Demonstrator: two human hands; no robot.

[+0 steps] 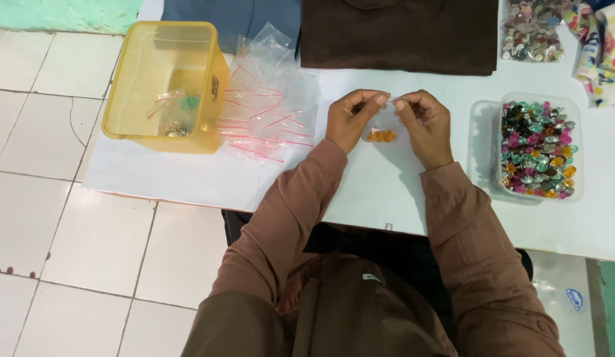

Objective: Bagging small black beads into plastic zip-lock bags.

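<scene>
Both hands, left hand and right hand, pinch the top edge of a small clear bag holding orange beads, above the white table, beside a pile of empty bags.

A small clear plastic bag holding orange beads is pinched at its top between the left hand and right hand. A heap of empty clear zip bags with red seal strips lies beside a yellow plastic bin containing filled bags.
</scene>
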